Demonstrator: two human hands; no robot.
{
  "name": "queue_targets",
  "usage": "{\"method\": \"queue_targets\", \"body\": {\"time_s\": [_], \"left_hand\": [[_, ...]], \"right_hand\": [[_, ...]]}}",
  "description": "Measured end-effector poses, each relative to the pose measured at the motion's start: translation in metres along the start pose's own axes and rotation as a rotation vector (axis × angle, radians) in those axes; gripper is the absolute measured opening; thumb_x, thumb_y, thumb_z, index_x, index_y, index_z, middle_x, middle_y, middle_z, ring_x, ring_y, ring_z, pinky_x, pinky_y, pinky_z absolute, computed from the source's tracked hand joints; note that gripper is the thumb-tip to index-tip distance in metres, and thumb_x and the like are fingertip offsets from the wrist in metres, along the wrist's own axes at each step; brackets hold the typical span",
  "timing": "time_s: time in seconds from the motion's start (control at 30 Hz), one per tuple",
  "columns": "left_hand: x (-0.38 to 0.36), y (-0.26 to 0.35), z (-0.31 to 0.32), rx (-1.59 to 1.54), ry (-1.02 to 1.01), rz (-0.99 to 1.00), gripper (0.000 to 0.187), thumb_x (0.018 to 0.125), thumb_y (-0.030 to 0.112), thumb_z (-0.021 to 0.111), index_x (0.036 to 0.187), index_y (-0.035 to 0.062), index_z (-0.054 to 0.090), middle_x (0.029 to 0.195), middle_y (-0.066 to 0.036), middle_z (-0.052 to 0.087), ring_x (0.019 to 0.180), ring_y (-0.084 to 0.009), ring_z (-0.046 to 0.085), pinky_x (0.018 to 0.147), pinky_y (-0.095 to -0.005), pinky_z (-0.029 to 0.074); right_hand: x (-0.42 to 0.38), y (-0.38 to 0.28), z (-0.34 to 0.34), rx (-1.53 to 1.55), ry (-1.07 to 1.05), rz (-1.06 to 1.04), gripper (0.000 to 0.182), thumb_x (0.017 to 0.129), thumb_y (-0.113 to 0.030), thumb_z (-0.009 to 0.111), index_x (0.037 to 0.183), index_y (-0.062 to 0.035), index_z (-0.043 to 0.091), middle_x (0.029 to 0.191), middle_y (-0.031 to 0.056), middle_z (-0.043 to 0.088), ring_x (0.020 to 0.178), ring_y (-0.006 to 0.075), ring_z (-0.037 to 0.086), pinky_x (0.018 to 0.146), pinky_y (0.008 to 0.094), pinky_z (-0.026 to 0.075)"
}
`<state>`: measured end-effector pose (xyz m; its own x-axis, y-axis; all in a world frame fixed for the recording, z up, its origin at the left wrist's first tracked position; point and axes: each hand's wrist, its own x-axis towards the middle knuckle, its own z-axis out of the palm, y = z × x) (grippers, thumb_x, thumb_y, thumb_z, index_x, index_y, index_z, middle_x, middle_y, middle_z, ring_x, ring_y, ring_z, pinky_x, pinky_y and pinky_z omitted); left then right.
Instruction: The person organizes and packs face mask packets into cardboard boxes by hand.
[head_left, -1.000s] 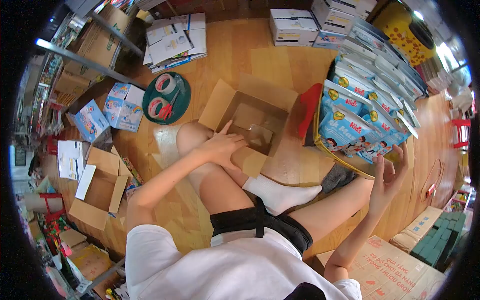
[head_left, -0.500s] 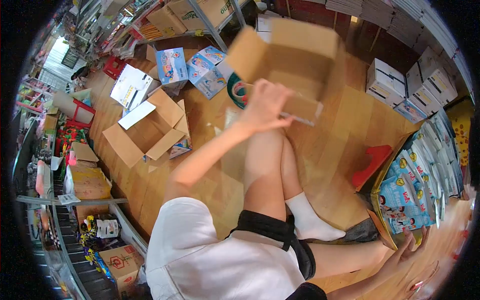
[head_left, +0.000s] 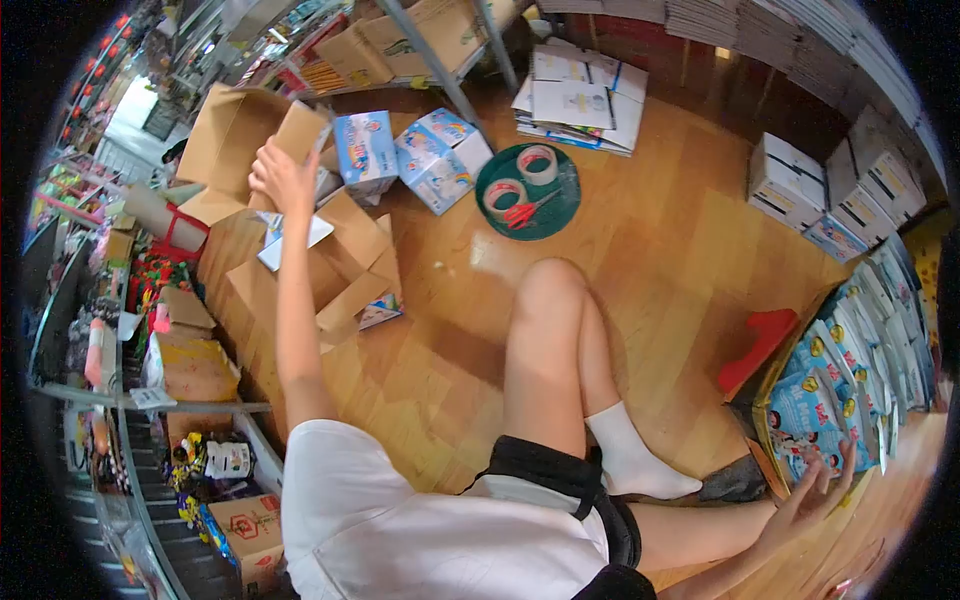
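Observation:
Stretched far out to the upper left, my left hand (head_left: 284, 178) grips a flap of an open brown cardboard box (head_left: 228, 132). That box is tilted and overlaps a second open cardboard box (head_left: 350, 245) on the floor. My right hand (head_left: 822, 492) is at the lower right, fingers apart, beside the blue packets (head_left: 800, 415) packed upright in a carton. Its fingertips overlap the front packets in this view, and nothing shows in its grasp.
Two blue printed boxes (head_left: 440, 158) stand near the shelf post. A green round tray (head_left: 528, 222) carries tape rolls and red scissors. Flattened white cartons (head_left: 580, 105) lie behind it. White boxes (head_left: 790, 180) stand at right, near a red piece (head_left: 760, 345).
My left hand has carried the cardboard box from above my knee to the upper left, uncovering the tray and flattened cartons. My right hand stays by the packets.

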<state>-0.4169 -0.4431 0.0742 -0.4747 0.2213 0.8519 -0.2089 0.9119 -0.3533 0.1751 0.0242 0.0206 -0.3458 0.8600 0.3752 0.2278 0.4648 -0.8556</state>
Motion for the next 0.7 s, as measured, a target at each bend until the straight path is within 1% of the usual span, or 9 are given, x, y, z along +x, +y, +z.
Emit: {"method": "queue_targets", "body": {"time_s": [0.1,0.17,0.23,0.33,0.4,0.47,0.5,0.63,0.7], "left_hand": [[-0.016,-0.007,0.043,0.155,-0.153,0.108,0.084,0.065,0.06,0.073,0.13,0.0127,0.049,0.118,-0.006,0.053,0.111,-0.0243,0.049,0.091,-0.0519,0.036],[-0.024,0.026,0.041,0.245,-0.148,-0.054,0.081,0.07,0.054,0.073,0.135,0.0145,0.045,0.128,-0.006,0.049,0.118,-0.0262,0.046,0.098,-0.0581,0.032],[-0.02,0.063,0.003,-0.197,0.028,-0.001,0.074,0.075,0.044,0.073,0.136,0.0143,0.044,0.136,-0.009,0.044,0.122,-0.0291,0.043,0.105,-0.0583,0.025],[-0.019,0.15,-0.058,-0.643,0.227,0.225,0.065,0.078,0.033,0.072,0.134,0.0121,0.046,0.138,-0.012,0.042,0.123,-0.0324,0.042,0.103,-0.0546,0.029],[-0.023,0.213,-0.096,-1.012,0.161,0.385,0.057,0.08,0.028,0.07,0.13,0.0097,0.048,0.134,-0.013,0.045,0.125,-0.0329,0.041,0.103,-0.0499,0.03],[-0.036,0.286,-0.129,-1.245,0.127,0.529,0.055,0.078,0.023,0.07,0.126,0.0079,0.05,0.131,-0.015,0.047,0.122,-0.0345,0.042,0.102,-0.0485,0.03],[-0.044,0.325,-0.14,-1.32,0.099,0.615,0.06,0.075,0.022,0.071,0.129,0.009,0.047,0.133,-0.015,0.044,0.122,-0.0319,0.042,0.101,-0.0487,0.031],[-0.056,0.464,-0.21,-1.553,-0.067,0.911,0.065,0.077,0.023,0.071,0.131,0.0032,0.041,0.134,-0.017,0.043,0.125,-0.0335,0.04,0.108,-0.0503,0.027],[-0.068,0.542,-0.229,-1.596,-0.117,0.903,0.069,0.076,0.027,0.073,0.131,-0.0001,0.04,0.134,-0.018,0.042,0.128,-0.0342,0.037,0.11,-0.0494,0.025]], "right_hand": [[0.0,-0.007,0.007,-0.022,-0.014,-0.058,0.046,0.09,0.005,0.05,0.135,0.0029,0.039,0.135,0.0169,0.045,0.092,0.0211,0.06,0.09,0.0353,0.045],[0.001,-0.004,0.005,-0.064,-0.02,-0.106,0.049,0.087,0.006,0.053,0.134,0.0031,0.04,0.134,0.0168,0.045,0.09,0.0209,0.061,0.09,0.0362,0.045],[0.002,-0.005,0.006,-0.055,-0.037,-0.16,0.052,0.085,0.007,0.055,0.134,0.0031,0.04,0.135,0.0161,0.045,0.09,0.021,0.062,0.091,0.0368,0.044],[0.003,-0.015,0.011,-0.065,-0.027,-0.15,0.054,0.081,0.008,0.057,0.133,0.0023,0.043,0.125,0.0166,0.054,0.095,0.024,0.061,0.093,0.0368,0.044],[0.006,-0.018,0.016,-0.153,-0.041,-0.208,0.053,0.08,0.008,0.058,0.131,0.0017,0.044,0.114,0.0165,0.06,0.099,0.0254,0.06,0.093,0.0372,0.044],[0.007,-0.021,0.021,-0.193,-0.052,-0.247,0.053,0.078,0.009,0.059,0.128,0.0007,0.047,0.103,0.0161,0.064,0.102,0.0272,0.059,0.092,0.038,0.044],[0.007,-0.022,0.024,-0.19,-0.052,-0.258,0.052,0.076,0.009,0.06,0.126,-0.0001,0.049,0.097,0.0157,0.066,0.103,0.0283,0.058,0.092,0.0385,0.044],[0.0,-0.028,0.033,-0.084,-0.183,-0.272,0.053,0.071,0.008,0.064,0.121,-0.0036,0.052,0.104,0.0142,0.063,0.102,0.0301,0.059,0.09,0.0403,0.046],[-0.015,-0.028,0.042,-0.033,-0.259,-0.274,0.052,0.07,0.005,0.068,0.119,-0.0043,0.055,0.11,0.0144,0.059,0.101,0.0294,0.059,0.087,0.0395,0.048]]}}
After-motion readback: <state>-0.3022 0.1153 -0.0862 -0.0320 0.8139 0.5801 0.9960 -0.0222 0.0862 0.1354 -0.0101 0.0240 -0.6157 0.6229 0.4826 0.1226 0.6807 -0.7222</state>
